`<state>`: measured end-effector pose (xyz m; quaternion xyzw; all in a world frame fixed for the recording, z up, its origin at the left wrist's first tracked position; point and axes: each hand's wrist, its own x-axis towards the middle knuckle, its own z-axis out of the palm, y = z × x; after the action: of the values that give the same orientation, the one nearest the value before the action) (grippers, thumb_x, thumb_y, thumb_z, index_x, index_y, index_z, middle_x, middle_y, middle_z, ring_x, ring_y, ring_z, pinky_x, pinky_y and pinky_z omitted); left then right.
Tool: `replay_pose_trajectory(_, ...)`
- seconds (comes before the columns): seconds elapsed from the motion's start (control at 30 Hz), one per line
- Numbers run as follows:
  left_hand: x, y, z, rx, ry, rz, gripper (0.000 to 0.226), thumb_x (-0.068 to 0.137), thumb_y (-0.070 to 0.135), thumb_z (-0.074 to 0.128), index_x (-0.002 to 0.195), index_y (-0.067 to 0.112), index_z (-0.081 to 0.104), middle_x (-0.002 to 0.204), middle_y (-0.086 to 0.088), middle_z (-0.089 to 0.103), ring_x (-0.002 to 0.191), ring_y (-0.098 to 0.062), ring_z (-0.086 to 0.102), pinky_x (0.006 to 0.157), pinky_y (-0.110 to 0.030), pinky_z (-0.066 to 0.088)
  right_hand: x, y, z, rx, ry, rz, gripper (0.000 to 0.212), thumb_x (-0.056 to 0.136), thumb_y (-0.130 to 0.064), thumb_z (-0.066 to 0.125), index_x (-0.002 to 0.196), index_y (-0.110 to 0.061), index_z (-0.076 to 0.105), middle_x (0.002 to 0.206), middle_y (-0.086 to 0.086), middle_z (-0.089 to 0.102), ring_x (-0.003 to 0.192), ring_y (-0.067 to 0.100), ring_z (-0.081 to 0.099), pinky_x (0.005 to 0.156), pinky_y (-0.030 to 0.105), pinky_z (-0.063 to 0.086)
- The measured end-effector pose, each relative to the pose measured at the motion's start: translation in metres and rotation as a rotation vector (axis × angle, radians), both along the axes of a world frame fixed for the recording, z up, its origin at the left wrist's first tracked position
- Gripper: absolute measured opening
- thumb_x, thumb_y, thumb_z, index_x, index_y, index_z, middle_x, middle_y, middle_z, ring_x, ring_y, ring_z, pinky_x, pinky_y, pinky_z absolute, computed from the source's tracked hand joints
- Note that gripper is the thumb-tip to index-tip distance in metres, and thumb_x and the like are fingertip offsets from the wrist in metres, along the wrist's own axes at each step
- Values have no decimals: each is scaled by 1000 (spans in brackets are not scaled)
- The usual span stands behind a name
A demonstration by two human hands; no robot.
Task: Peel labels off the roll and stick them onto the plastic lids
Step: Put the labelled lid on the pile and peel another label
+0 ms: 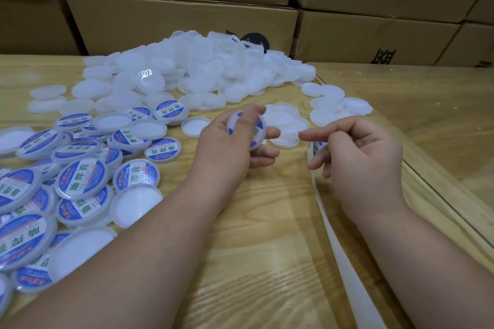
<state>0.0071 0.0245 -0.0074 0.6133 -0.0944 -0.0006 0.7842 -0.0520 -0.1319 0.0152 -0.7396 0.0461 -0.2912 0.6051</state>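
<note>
at far left of our fingers lies the labelled pile [80, 179], blue-and-white faces up among a few bare undersides; we count roughly twenty labelled lids in view, though the edge cuts some off and the heap hides others. beyond our fingertips rises the blank heap [197, 67] of unlabelled lids, far too many and too overlapped to count.

our left hand [238, 141] grips one lid [247, 128], tilted on edge, thumb laid across its labelled face and the other fingers curled behind the rim. we judge the step in hand is pressing that label flat: we would do well to rub the thumb from the middle outward so no bubble stays, and keep the rim supported from behind.

just right of the lid, with a gap between, our right hand [358, 152] is loosely curled, forefinger pointing toward the lid. it seems to hold the backing strip [344, 246], which runs from under those fingers down toward us; a single next label [318, 147] peeks out beside the fingers. the roll itself is not in view. one strip, one lid in hand, all on the wooden table [267, 248].
</note>
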Motion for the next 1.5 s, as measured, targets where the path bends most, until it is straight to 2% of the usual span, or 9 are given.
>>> replay_pose_trajectory(0.17,5,1,1,-53,44,-1,52,101,65,28,102,38,72,60,-7,64,33,-17,42,40,-28,47,2,-2,-1,47,-42,-9,39,75,-3,46,60,-29,71,68,12,73,46,15,58,48,18,43)
replay_pose_trajectory(0.3,7,0,-2,-91,56,28,28,102,53,43,105,40,68,67,-2,65,46,-13,44,46,-27,48,4,-4,-3,56,-34,-7,36,74,-4,46,59,-28,69,74,5,76,44,15,54,47,19,42)
replay_pose_trajectory(0.43,12,3,-6,-166,154,57,17,99,24,65,87,25,76,75,4,68,58,-11,53,56,-25,51,5,-3,-4,70,13,3,37,76,-1,46,57,-26,66,71,3,75,42,14,49,43,21,40)
replay_pose_trajectory(0.53,14,5,-3,-287,230,34,8,99,16,63,102,17,71,81,4,72,59,-8,56,58,-22,52,5,-3,-5,58,38,-2,32,75,-1,46,56,-22,63,68,1,74,40,12,46,41,19,37)
replay_pose_trajectory(0.8,22,18,8,-661,415,170,40,104,60,30,122,35,56,77,-2,76,46,-14,56,50,-24,50,8,-4,-9,39,98,-8,26,70,-10,47,57,-24,66,69,2,73,44,17,43,40,22,35)
replay_pose_trajectory(0.9,22,22,8,-752,473,163,54,103,64,26,121,22,55,82,-4,77,47,-15,56,50,-25,50,9,-4,-10,28,106,-12,25,69,-11,47,58,-24,66,69,2,73,44,16,43,40,22,35)
replay_pose_trajectory(1.07,19,22,8,-772,481,143,36,106,51,34,101,23,54,84,-2,77,50,-14,56,50,-25,49,9,-4,-10,23,120,-7,25,70,-11,48,59,-24,66,70,4,74,44,18,43,43,27,36)
replay_pose_trajectory(1.3,24,19,5,-771,435,170,26,107,55,20,126,45,36,94,-4,79,47,-14,55,49,-23,48,9,-3,-9,49,132,-22,25,70,-12,48,56,-24,65,69,4,73,42,14,44,41,21,38)
replay_pose_trajectory(1.5,24,16,5,-632,407,164,45,108,51,26,128,23,56,82,0,78,48,-11,52,48,-22,47,9,-5,-9,51,146,-28,24,70,-13,48,57,-24,65,69,5,74,42,14,44,41,22,39)
